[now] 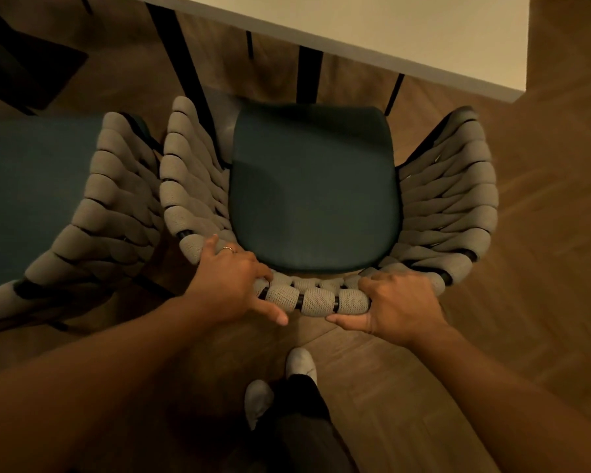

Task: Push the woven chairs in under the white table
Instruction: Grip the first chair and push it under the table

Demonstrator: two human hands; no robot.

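At the centre stands the woven chair [316, 196], its dark green seat turned toward 12 o'clock, where the white tabletop [389, 32] begins. The seat lies just before the tabletop's near edge, not under it. Our left grip [232, 281] is clamped on the chair's back rim at 7 o'clock of the seat, fingers curled over the woven bands, thumb behind. Our right grip [396, 302] is clamped on the same rim at 5 o'clock. A second woven chair [116, 199] stands just beside at 9 o'clock. Our feet in light socks [299, 361] are on the wooden floor [543, 250] at 6 o'clock.
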